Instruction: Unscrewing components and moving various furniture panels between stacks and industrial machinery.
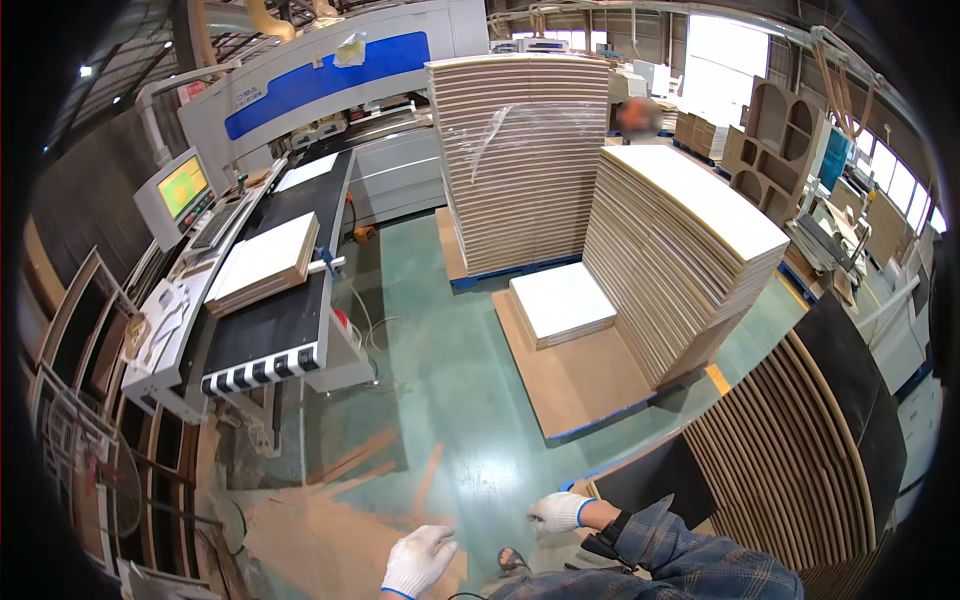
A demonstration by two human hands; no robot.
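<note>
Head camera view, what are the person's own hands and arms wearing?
Both the left hand and the right hand wear white knit work gloves with blue-edged cuffs. The right arm has a blue-grey plaid flannel sleeve, with a dark band at the wrist.

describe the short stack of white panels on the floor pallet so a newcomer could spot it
Start at the tall wrapped board stack mid-room. Just in front lies a low brown pallet board, and the short white-topped stack sits at its far end. It is by far the lowest pile there.
</note>
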